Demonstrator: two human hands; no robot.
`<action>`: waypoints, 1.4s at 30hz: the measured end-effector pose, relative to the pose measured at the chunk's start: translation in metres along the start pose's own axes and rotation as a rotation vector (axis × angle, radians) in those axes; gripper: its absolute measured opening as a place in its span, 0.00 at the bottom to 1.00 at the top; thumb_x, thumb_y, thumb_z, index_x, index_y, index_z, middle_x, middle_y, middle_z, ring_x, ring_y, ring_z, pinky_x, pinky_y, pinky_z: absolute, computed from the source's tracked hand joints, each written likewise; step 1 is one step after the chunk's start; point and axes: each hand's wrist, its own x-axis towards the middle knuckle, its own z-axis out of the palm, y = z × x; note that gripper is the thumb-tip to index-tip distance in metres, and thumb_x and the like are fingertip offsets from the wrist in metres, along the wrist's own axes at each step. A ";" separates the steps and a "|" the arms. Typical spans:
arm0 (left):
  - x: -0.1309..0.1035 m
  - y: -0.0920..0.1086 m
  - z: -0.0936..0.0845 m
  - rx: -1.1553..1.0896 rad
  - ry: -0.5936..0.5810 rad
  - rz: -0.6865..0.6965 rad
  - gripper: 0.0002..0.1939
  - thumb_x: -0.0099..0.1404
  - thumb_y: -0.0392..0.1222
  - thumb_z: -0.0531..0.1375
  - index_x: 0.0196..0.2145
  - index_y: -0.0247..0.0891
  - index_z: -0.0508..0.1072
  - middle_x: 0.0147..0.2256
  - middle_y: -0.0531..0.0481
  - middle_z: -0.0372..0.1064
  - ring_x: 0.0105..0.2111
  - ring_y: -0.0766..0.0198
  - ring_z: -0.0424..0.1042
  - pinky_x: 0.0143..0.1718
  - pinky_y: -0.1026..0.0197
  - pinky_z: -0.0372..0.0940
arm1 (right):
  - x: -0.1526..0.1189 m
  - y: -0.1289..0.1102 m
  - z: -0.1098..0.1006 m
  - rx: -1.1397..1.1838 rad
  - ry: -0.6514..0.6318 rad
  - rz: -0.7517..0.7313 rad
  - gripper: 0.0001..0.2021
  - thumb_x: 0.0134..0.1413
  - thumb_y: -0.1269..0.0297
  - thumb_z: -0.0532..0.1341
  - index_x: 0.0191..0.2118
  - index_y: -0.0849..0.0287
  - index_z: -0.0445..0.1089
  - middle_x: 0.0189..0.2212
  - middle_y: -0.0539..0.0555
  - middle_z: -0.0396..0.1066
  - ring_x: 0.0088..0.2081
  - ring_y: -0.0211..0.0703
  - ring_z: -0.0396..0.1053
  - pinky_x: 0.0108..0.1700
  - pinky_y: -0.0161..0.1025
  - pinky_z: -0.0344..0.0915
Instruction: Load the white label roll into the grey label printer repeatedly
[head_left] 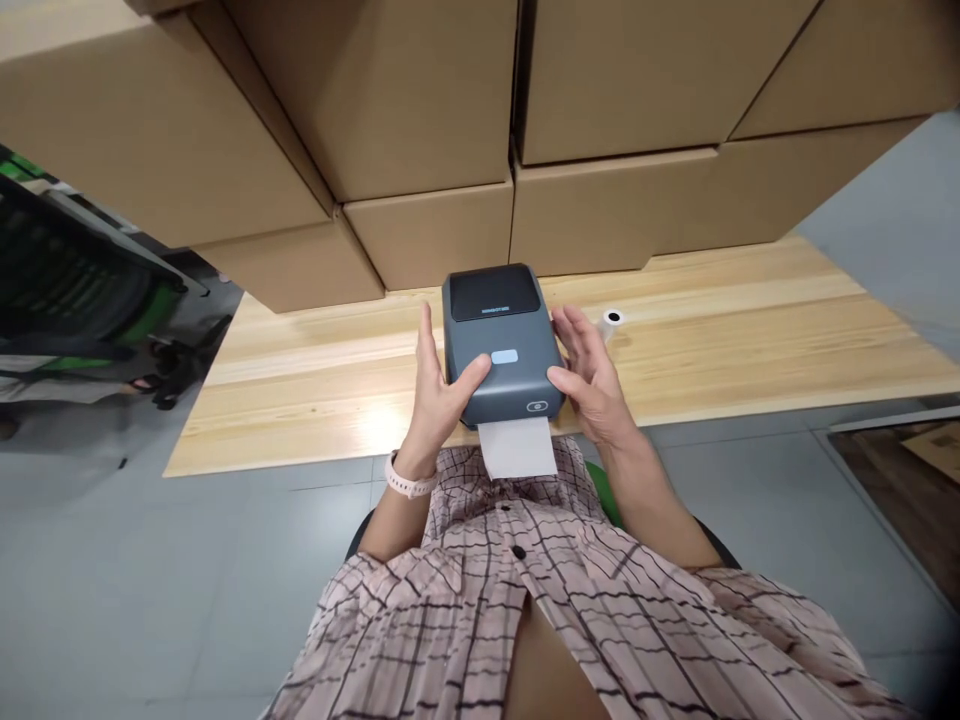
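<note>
A dark grey label printer (510, 340) with a black window and a light blue button rests near the front edge of the wooden table. White paper (519, 448) sticks out of its front, over the table edge. My left hand (439, 390) is at the printer's left side, thumb on the top beside the button, fingers stretched out. My right hand (592, 385) is at the right side, thumb at the front right corner and fingers apart. Both hands are open around the printer. A small white paper roll (611, 320) with a dark core lies to the right, just behind my right hand.
Large cardboard boxes (427, 240) are stacked along the back of the wooden table (300, 390). A dark chair with green parts (82, 270) stands at the far left. At the lower right, a framed brown surface (892, 490) is near the floor.
</note>
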 end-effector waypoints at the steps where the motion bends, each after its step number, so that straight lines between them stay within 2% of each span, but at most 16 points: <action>1: -0.004 -0.005 0.000 -0.084 -0.026 -0.093 0.55 0.65 0.65 0.70 0.79 0.57 0.47 0.82 0.49 0.39 0.82 0.44 0.37 0.82 0.41 0.40 | -0.002 0.002 -0.001 0.034 -0.022 0.076 0.49 0.50 0.43 0.77 0.74 0.41 0.59 0.79 0.53 0.54 0.80 0.55 0.49 0.80 0.62 0.51; 3: -0.014 -0.014 -0.002 -0.240 -0.075 -0.250 0.59 0.63 0.67 0.71 0.80 0.55 0.43 0.81 0.45 0.42 0.81 0.41 0.43 0.80 0.40 0.46 | -0.006 0.004 -0.003 0.076 -0.053 0.175 0.53 0.49 0.42 0.77 0.77 0.42 0.55 0.80 0.55 0.51 0.81 0.56 0.47 0.81 0.64 0.47; 6: -0.021 -0.021 -0.005 -0.339 -0.108 -0.346 0.64 0.60 0.67 0.72 0.80 0.52 0.41 0.80 0.42 0.46 0.80 0.39 0.46 0.79 0.39 0.52 | -0.011 0.005 -0.004 0.088 -0.080 0.234 0.54 0.50 0.41 0.75 0.78 0.42 0.52 0.80 0.55 0.51 0.81 0.57 0.48 0.81 0.67 0.46; 10: -0.021 -0.017 -0.006 -0.318 -0.113 -0.337 0.64 0.59 0.66 0.73 0.80 0.51 0.43 0.80 0.42 0.47 0.80 0.39 0.48 0.78 0.40 0.55 | -0.011 0.002 -0.006 0.097 -0.092 0.250 0.54 0.50 0.41 0.76 0.78 0.43 0.53 0.79 0.55 0.54 0.80 0.60 0.49 0.80 0.66 0.47; 14: -0.023 -0.014 -0.006 -0.267 -0.121 -0.298 0.59 0.62 0.65 0.72 0.80 0.51 0.46 0.80 0.42 0.48 0.79 0.40 0.50 0.78 0.42 0.55 | -0.012 0.003 -0.007 0.079 -0.086 0.247 0.53 0.49 0.40 0.77 0.77 0.43 0.56 0.79 0.53 0.55 0.80 0.60 0.48 0.81 0.64 0.49; 20: -0.021 -0.022 -0.001 -0.253 -0.101 -0.229 0.58 0.63 0.65 0.71 0.79 0.50 0.47 0.78 0.39 0.53 0.77 0.40 0.55 0.77 0.41 0.55 | -0.015 0.006 -0.004 0.089 -0.047 0.194 0.52 0.51 0.41 0.76 0.77 0.41 0.54 0.79 0.51 0.55 0.81 0.59 0.47 0.81 0.63 0.48; 23: -0.023 -0.023 0.000 -0.246 -0.076 -0.227 0.56 0.62 0.67 0.71 0.78 0.50 0.51 0.78 0.40 0.51 0.78 0.40 0.53 0.76 0.41 0.55 | -0.013 0.007 -0.006 0.094 -0.066 0.202 0.52 0.50 0.42 0.77 0.77 0.41 0.55 0.78 0.52 0.56 0.81 0.59 0.47 0.81 0.63 0.47; 25: -0.035 -0.020 -0.004 -0.224 -0.056 -0.252 0.52 0.64 0.68 0.69 0.76 0.52 0.53 0.79 0.41 0.49 0.78 0.42 0.51 0.75 0.43 0.57 | -0.012 0.007 -0.006 0.088 -0.077 0.188 0.51 0.51 0.43 0.77 0.76 0.41 0.55 0.78 0.52 0.56 0.81 0.58 0.48 0.81 0.63 0.48; 27: -0.057 -0.015 -0.010 -0.173 -0.003 -0.300 0.46 0.66 0.68 0.68 0.74 0.53 0.58 0.77 0.41 0.53 0.75 0.44 0.57 0.69 0.45 0.64 | -0.012 0.007 -0.006 0.083 -0.065 0.157 0.49 0.52 0.43 0.76 0.76 0.41 0.57 0.78 0.52 0.57 0.80 0.57 0.49 0.81 0.62 0.48; 28: -0.070 -0.012 -0.014 -0.133 0.045 -0.321 0.42 0.66 0.67 0.68 0.71 0.52 0.62 0.74 0.40 0.59 0.71 0.45 0.64 0.64 0.46 0.68 | -0.012 0.007 -0.005 0.080 -0.052 0.142 0.48 0.52 0.43 0.76 0.75 0.41 0.58 0.78 0.52 0.57 0.80 0.57 0.49 0.81 0.61 0.47; 30: -0.094 -0.006 -0.020 -0.063 0.113 -0.376 0.31 0.65 0.67 0.69 0.57 0.45 0.74 0.57 0.42 0.75 0.53 0.53 0.76 0.50 0.53 0.73 | -0.013 0.008 -0.003 0.070 -0.023 0.125 0.47 0.52 0.43 0.76 0.74 0.41 0.60 0.78 0.51 0.57 0.81 0.56 0.48 0.82 0.59 0.45; 32: -0.108 -0.001 -0.020 -0.058 0.000 -0.468 0.25 0.65 0.67 0.68 0.39 0.40 0.77 0.36 0.49 0.74 0.35 0.62 0.72 0.37 0.59 0.68 | -0.014 0.010 -0.002 0.051 -0.009 0.116 0.46 0.52 0.41 0.75 0.73 0.42 0.61 0.78 0.51 0.57 0.81 0.55 0.46 0.82 0.58 0.44; 34: -0.111 0.002 -0.015 -0.116 -0.212 -0.566 0.27 0.66 0.68 0.67 0.29 0.39 0.75 0.25 0.54 0.67 0.26 0.67 0.63 0.30 0.62 0.61 | -0.015 0.013 -0.001 0.016 -0.014 0.104 0.45 0.53 0.39 0.73 0.74 0.42 0.60 0.78 0.51 0.56 0.81 0.56 0.45 0.82 0.58 0.43; 36: -0.105 0.003 -0.006 -0.196 -0.346 -0.622 0.28 0.65 0.68 0.68 0.27 0.38 0.75 0.23 0.54 0.66 0.23 0.69 0.61 0.28 0.63 0.58 | -0.014 0.015 -0.002 -0.034 -0.037 0.090 0.46 0.55 0.38 0.71 0.75 0.41 0.58 0.78 0.51 0.55 0.81 0.57 0.44 0.82 0.59 0.44; 40: -0.094 0.000 0.007 -0.294 -0.426 -0.626 0.28 0.61 0.68 0.71 0.26 0.39 0.75 0.24 0.53 0.69 0.22 0.69 0.62 0.27 0.62 0.60 | -0.013 0.013 -0.004 -0.158 -0.057 0.019 0.46 0.59 0.36 0.67 0.77 0.39 0.52 0.79 0.52 0.55 0.80 0.60 0.48 0.80 0.65 0.49; 42: -0.094 -0.004 0.006 -0.276 -0.457 -0.612 0.28 0.61 0.68 0.70 0.26 0.39 0.74 0.23 0.53 0.69 0.22 0.69 0.62 0.26 0.62 0.60 | -0.011 0.004 -0.005 -0.306 -0.029 -0.105 0.39 0.62 0.38 0.65 0.75 0.37 0.58 0.79 0.49 0.53 0.81 0.63 0.46 0.79 0.71 0.47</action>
